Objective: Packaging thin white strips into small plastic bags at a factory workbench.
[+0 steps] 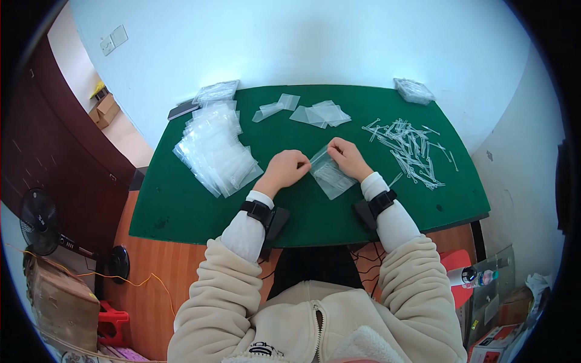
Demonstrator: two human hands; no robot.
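Observation:
A small clear plastic zip bag [333,183] lies in front of me on the green table, with clear thin pieces inside. My left hand [287,170] pinches one corner of its top edge. At the other end of that edge, the closed fingers of my right hand [349,158] grip the bag. To the right is a loose heap of thin clear plastic sticks [411,148], some with looped ends. A wide fanned pile of flat clear bags [215,151] spreads on the left.
Several loose clear bags [324,115] lie toward the wall. A packed bundle [414,91] sits at the far right corner, and a stack of clear packets [218,91] at the far left. A black fan [39,221] and a red stool [112,323] stand on the floor.

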